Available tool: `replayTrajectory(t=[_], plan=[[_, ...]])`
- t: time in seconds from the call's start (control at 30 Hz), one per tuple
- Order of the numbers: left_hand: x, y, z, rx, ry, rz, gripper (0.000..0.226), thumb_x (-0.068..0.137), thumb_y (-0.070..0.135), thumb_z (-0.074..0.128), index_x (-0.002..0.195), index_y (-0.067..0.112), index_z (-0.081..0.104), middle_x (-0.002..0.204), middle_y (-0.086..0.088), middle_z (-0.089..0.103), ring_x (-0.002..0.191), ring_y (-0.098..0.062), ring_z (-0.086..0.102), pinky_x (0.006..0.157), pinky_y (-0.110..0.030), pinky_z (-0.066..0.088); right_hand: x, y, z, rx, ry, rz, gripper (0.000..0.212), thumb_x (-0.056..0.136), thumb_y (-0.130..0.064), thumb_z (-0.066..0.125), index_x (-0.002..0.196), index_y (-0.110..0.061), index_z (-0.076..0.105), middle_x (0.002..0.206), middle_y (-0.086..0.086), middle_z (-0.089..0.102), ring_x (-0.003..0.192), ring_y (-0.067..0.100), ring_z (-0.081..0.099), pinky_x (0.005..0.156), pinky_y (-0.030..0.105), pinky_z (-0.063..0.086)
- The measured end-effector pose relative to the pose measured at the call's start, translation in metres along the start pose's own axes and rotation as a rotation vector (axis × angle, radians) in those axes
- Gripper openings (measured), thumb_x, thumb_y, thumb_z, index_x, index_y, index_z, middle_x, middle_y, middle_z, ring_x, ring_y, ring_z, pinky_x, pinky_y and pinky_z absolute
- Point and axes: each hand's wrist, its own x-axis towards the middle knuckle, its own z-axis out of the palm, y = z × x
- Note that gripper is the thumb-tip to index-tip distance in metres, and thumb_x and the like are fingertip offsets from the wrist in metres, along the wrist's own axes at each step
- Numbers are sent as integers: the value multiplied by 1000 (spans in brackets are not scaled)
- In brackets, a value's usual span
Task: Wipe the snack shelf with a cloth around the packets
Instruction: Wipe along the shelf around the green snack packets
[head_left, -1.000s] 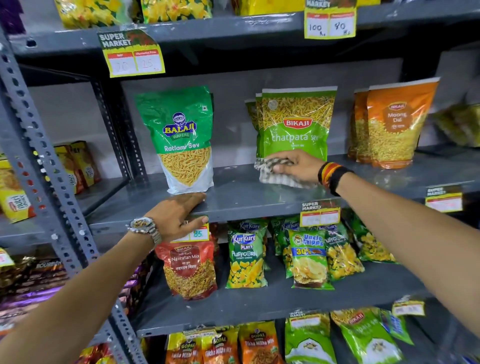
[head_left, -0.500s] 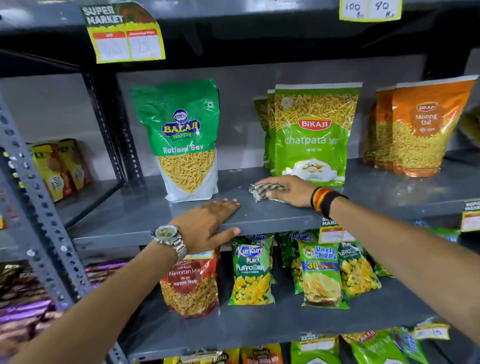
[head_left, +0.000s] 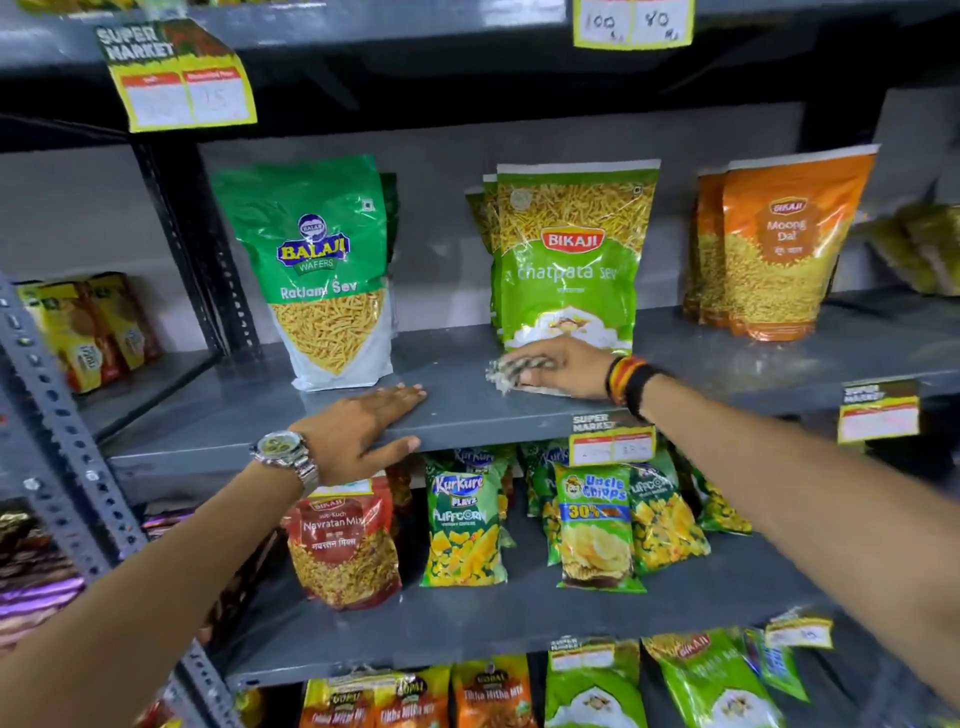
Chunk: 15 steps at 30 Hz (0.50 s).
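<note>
- Cloth (head_left: 506, 370): bunched under my right hand (head_left: 558, 366), pressed flat on the shelf (head_left: 467, 410). Right fingers curl over it and clasp it, so it drags with the palm rather than slipping.
- It sits touching the foot of the Chatpata pack (head_left: 569, 260), just beyond my right knuckles. Judgement: I am working the strip along that pack's base.
- Left hand (head_left: 363, 423): empty, open, palm down on the shelf, thumb hooked under the front lip. Likely a brace while the right arm reaches.
- Ratlami pack (head_left: 324, 270) stands upright just past my left fingertips, not touching them.
- Open room: bare grey shelf between my two hands, running back to the wall between the two green packs. Clearest lane for the next stroke, I judge.
- Right of my right wrist: bare shelf up to the Moong Dal pack (head_left: 784, 244), well apart from the hand.
- Edges: front lip carries a price tag (head_left: 610, 439) just below my right wrist; a pull toward me could snag it.
- Risk: the packs stand free; a sideways push at the base could tip them.
</note>
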Motion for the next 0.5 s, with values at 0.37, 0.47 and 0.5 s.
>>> replayTrajectory(t=[0.37, 0.47, 0.5], plan=[[9, 35, -7, -33, 33, -24, 74, 97, 66, 38, 155, 21, 37, 155, -3, 48, 140, -20, 47, 118, -37, 37, -75, 10, -62, 104, -14, -15, 38, 93, -15, 61, 130, -22, 60, 128, -11, 61, 101, -21, 56, 96, 9, 45], [34, 74, -6, -15, 27, -11, 80, 95, 72, 36, 154, 19, 37, 155, -3, 48, 137, -20, 50, 116, -35, 38, -62, 22, -78, 76, 110, 22, 39, 93, -13, 60, 131, -20, 59, 135, -6, 56, 102, -16, 55, 95, 13, 48], [45, 86, -4, -12, 25, -21, 82, 94, 74, 36, 154, 19, 37, 155, -3, 47, 138, -20, 49, 115, -34, 37, -56, 25, -77, 60, 124, 27, 39, 93, -12, 61, 131, -18, 60, 137, -3, 56, 111, -7, 53, 95, 10, 46]])
